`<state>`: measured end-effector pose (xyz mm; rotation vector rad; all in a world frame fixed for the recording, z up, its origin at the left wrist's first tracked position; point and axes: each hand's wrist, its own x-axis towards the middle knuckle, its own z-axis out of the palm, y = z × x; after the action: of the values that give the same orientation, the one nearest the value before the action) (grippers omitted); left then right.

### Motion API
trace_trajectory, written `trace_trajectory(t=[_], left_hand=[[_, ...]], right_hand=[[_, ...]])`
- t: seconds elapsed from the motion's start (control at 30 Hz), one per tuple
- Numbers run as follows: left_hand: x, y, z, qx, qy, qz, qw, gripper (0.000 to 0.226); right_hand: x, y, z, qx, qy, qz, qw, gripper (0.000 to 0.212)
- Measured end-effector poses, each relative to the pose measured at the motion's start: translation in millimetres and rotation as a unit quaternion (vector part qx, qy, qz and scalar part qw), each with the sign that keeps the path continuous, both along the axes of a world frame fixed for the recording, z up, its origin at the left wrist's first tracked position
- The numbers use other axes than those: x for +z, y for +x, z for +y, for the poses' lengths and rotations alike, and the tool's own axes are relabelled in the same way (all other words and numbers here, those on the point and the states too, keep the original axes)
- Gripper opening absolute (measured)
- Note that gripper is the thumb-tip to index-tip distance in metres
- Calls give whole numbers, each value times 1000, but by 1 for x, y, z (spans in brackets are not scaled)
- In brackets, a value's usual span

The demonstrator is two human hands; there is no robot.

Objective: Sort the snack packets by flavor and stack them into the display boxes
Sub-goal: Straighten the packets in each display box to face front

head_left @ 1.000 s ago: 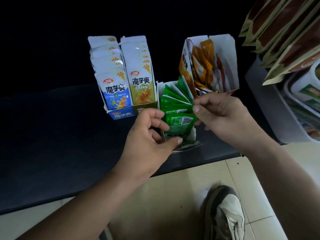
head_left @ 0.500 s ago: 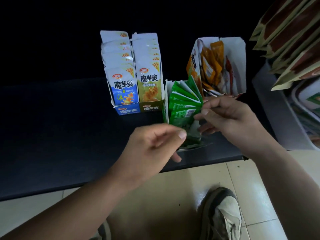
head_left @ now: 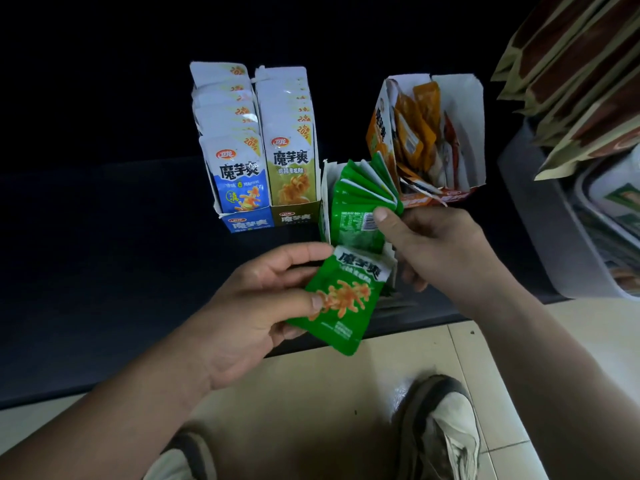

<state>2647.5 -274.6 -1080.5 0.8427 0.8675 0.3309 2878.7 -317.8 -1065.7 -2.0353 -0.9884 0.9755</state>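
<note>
My left hand (head_left: 249, 306) pinches one green snack packet (head_left: 341, 301), front side up, just in front of the green display box (head_left: 324, 199). My right hand (head_left: 436, 244) grips the fanned row of green packets (head_left: 360, 199) standing in that box, thumb on the front one's barcode. To the left stand a blue box of blue packets (head_left: 239, 174) and an olive box of yellow-brown packets (head_left: 292, 168), both neatly filled. An orange box (head_left: 460, 133) behind my right hand holds loose orange and red packets.
The boxes sit on a dark counter (head_left: 104, 254) whose front edge runs under my hands. A grey bin (head_left: 547, 237) with other goods and a stack of brown bags (head_left: 581, 64) are at the right. Tiled floor and my shoes (head_left: 446, 431) are below.
My left hand has drawn a green packet out toward me and now holds it face up. My right hand stayed on the green row, shifting its thumb onto the front packet.
</note>
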Motion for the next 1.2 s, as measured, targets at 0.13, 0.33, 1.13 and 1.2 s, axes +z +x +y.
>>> trace_trajectory(t=[0.13,0.33,1.13,1.2], left_hand=[[1,-1,2,9,47,-9,999,51],[4,13,10,66,185,24,980,48],[-10,28,0,28,263,124,956,21],[-12,29,-1,28,265,124,956,20]], right_hand=[[3,0,0,0,-12,39,999,55],[12,6,0,-2,40,213,976,37],[0,23,-8,120,152,141,971,16],[0,21,-7,118,150,122,974,22]])
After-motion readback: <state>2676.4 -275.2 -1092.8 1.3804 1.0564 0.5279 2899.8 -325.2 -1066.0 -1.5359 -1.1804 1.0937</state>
